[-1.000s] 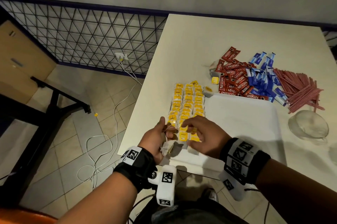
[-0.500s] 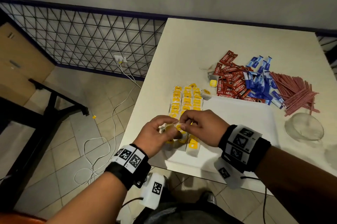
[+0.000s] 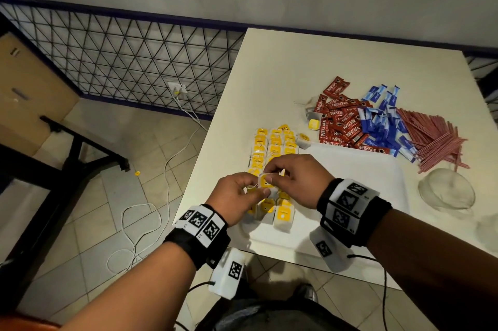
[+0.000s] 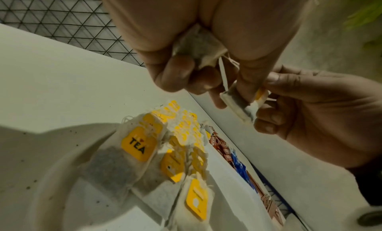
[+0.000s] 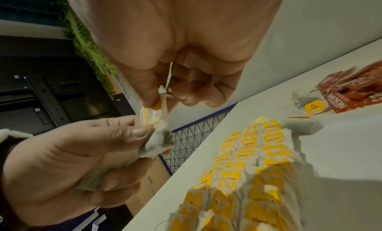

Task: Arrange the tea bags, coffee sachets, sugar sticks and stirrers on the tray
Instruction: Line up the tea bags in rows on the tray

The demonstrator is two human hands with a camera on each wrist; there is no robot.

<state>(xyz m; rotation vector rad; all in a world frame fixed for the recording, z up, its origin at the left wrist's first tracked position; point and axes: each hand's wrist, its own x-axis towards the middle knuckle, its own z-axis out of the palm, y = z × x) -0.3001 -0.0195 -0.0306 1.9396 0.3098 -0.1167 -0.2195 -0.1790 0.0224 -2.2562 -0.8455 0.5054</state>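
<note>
Head view shows us the smooth white tabletop [image 3: 283,66], then the flat white tray [image 3: 358,169] near its front edge, bare on its right half. Rows of papery yellow-tagged tea bags [image 3: 275,147] fill the tray's left side. Above them our left hand [image 3: 234,196] and right hand [image 3: 299,179] each pinch one soft tea bag [image 3: 265,184] between curled fingers, its string taut.

Tea bags [image 4: 115,166] – porous matt paper, glossy yellow card tags. Coffee sachets [image 3: 343,125] – shiny red foil-like film. Table [image 3: 296,66] smooth matt white. Bowl [image 3: 446,192] clear, glass-like. Floor tiles [image 3: 89,223] matt.
</note>
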